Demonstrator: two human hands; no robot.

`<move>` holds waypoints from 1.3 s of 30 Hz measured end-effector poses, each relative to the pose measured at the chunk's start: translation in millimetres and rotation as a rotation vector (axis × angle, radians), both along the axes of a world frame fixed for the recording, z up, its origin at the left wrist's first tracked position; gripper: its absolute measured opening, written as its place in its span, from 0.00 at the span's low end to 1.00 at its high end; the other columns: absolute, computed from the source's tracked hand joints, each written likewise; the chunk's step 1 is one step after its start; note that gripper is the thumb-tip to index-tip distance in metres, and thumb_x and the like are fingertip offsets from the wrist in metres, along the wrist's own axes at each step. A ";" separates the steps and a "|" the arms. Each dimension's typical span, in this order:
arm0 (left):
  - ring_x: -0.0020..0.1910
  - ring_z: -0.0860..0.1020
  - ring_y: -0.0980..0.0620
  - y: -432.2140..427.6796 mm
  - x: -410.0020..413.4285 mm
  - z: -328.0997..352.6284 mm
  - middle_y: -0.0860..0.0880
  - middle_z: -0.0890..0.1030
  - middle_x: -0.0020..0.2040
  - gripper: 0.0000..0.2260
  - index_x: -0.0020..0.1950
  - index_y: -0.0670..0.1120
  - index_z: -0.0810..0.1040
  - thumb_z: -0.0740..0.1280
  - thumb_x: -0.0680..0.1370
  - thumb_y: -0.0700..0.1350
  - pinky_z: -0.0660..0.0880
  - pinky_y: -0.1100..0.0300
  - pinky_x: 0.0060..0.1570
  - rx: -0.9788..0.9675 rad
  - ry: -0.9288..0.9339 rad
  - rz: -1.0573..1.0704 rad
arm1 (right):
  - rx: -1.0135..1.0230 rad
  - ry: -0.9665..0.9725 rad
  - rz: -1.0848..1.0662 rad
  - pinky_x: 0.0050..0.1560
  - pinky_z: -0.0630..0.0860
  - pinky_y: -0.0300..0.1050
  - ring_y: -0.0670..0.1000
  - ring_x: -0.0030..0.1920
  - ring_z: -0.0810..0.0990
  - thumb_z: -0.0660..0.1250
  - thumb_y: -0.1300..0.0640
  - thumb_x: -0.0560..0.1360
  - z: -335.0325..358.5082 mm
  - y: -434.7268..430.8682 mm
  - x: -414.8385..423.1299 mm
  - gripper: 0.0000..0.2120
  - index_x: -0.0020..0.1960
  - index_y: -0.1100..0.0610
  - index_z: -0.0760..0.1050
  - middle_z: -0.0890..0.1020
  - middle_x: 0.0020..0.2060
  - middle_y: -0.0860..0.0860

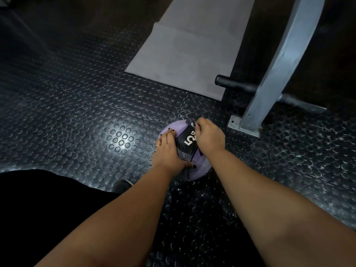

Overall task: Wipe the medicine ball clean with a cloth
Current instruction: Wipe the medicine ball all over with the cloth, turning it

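From the head camera, the purple medicine ball (pixel 187 151) sits on the studded black rubber floor (pixel 96 112), just in front of the person. A black band across its top carries a white "5".

The left hand (pixel 166 151) lies on the ball's left side in an open grip. Its fingers are straight and pressed flat against the surface, the thumb is spread toward the near side, and one finger wears a ring (pixel 158 145).

The right hand (pixel 209 137) rests on the ball's upper right, knuckles up, with its fingers curled down over the far edge of the black band. The back of the hand hides the fingertips, so it cannot be told whether this grip is closed on anything.

A grey mat (pixel 183 54) lies on the floor beyond the ball. To the right, a pale metal post (pixel 279 64) rises from a base plate (pixel 243 126) near the ball, and a black bar (pixel 237 83) crosses behind it. A shoe tip (pixel 122 185) shows below the left forearm, beside dark clothing (pixel 48 209).
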State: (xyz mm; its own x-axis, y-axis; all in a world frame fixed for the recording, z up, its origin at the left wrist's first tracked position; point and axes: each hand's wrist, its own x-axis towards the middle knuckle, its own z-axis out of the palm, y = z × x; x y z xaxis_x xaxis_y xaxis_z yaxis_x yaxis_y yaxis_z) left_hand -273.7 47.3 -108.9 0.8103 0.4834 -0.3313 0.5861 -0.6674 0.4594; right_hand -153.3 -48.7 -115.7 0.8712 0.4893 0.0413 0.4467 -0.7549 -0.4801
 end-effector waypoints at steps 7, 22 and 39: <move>0.78 0.56 0.46 0.4 -11.4 8.0 0.49 0.54 0.79 0.58 0.78 0.47 0.52 0.83 0.58 0.61 0.64 0.46 0.74 0.016 0.060 -0.051 | 0.265 0.378 -0.397 0.35 0.66 0.41 0.53 0.42 0.77 0.64 0.54 0.78 15.5 -35.5 14.7 0.08 0.52 0.59 0.74 0.79 0.45 0.54; 0.79 0.54 0.44 8.9 -37.5 21.1 0.48 0.52 0.81 0.66 0.82 0.46 0.47 0.81 0.56 0.66 0.58 0.46 0.75 -0.008 0.165 -0.045 | 0.713 0.821 -0.688 0.30 0.74 0.40 0.53 0.36 0.79 0.69 0.65 0.69 62.4 -85.4 -3.2 0.14 0.53 0.59 0.72 0.80 0.44 0.59; 0.80 0.36 0.45 -7.6 -24.6 -3.5 0.55 0.34 0.80 0.46 0.79 0.54 0.31 0.65 0.77 0.56 0.52 0.33 0.74 -0.006 0.191 -0.181 | 0.078 0.046 0.158 0.57 0.71 0.49 0.54 0.58 0.66 0.67 0.48 0.73 1.8 -39.3 -100.1 0.17 0.58 0.54 0.72 0.67 0.57 0.52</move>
State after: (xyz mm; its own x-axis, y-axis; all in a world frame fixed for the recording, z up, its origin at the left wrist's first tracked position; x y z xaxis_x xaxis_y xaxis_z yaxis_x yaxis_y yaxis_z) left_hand -298.3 39.7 -112.4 0.8055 0.3344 -0.4891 0.5343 -0.7669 0.3556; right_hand -253.4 -88.0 -113.9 0.7856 0.6170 0.0464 0.5330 -0.6368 -0.5571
